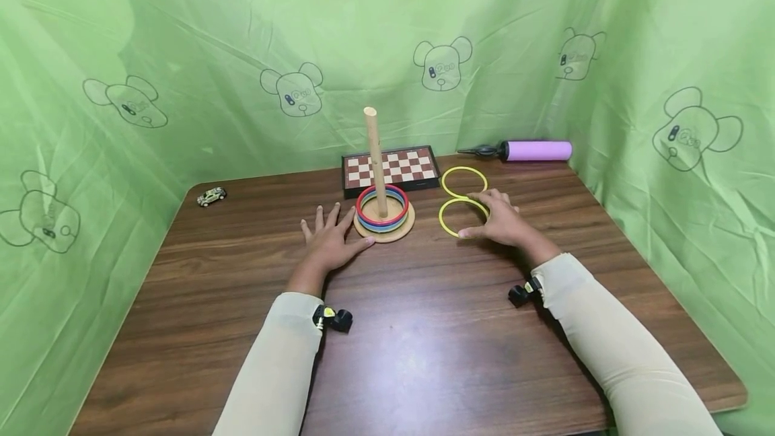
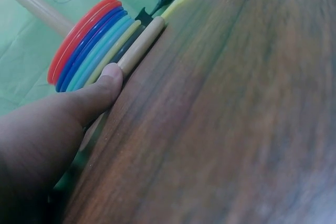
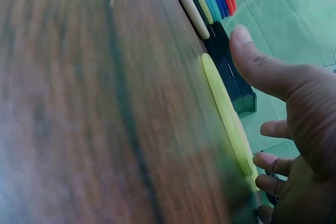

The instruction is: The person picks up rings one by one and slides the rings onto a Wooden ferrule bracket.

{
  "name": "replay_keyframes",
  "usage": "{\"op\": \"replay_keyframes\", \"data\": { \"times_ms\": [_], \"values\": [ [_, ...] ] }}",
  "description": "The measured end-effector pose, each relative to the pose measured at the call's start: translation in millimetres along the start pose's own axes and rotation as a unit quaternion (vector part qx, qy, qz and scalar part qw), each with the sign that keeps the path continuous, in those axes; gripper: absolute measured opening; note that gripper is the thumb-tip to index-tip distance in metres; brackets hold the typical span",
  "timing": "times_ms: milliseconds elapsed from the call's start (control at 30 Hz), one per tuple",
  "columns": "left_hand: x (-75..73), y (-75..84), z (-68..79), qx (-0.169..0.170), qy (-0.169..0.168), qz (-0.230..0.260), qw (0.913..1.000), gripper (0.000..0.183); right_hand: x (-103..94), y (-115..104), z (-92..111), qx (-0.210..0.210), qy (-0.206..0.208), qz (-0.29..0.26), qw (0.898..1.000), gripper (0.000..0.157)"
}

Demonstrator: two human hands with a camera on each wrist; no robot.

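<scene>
A wooden ring-toss stand has an upright post point(image 1: 376, 160) and a round base point(image 1: 412, 218). Stacked around the post are several coloured rings point(image 2: 86, 45), red on top, then blue, light blue, yellow and dark. My left hand point(image 1: 329, 245) lies beside the stand with fingers spread, its thumb tip at the base's edge. To the right, two yellow rings lie on the table, the nearer ring point(image 3: 226, 114) meeting the farther ring point(image 1: 464, 167). Over the nearer one is my right hand point(image 1: 501, 222), thumb and fingers spread apart; the right wrist view shows its thumb raised off the ring.
Behind the stand sits a checkered game board point(image 1: 418, 165) with a dark frame. A purple hand pump point(image 1: 539, 151) with a black nozzle lies at the back right. At the far left is a small toy car point(image 1: 212, 196). Green curtains point(image 1: 363, 19) surround the wooden table point(image 1: 242, 328).
</scene>
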State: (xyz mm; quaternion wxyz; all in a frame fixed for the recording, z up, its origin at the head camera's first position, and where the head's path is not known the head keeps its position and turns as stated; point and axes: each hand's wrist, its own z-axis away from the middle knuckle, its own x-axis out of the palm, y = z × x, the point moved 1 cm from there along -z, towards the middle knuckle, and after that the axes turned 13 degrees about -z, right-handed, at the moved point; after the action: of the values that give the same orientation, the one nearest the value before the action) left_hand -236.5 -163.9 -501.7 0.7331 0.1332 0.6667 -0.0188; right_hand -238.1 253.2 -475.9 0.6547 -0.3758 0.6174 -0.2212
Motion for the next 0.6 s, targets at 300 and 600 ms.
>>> {"op": "replay_keyframes", "data": {
  "times_ms": [300,600],
  "values": [
    [0.8,0.6,0.4,-0.002,0.002,-0.003,1.0000,0.104,2.7,-2.6,4.8,0.001,-0.021,0.045,0.999,0.113],
    [-0.9,0.5,1.9,-0.001,0.004,-0.002,1.0000,0.104,5.3,-2.3,5.3,-0.012,-0.016,0.043,0.999,0.098]
  ]
}}
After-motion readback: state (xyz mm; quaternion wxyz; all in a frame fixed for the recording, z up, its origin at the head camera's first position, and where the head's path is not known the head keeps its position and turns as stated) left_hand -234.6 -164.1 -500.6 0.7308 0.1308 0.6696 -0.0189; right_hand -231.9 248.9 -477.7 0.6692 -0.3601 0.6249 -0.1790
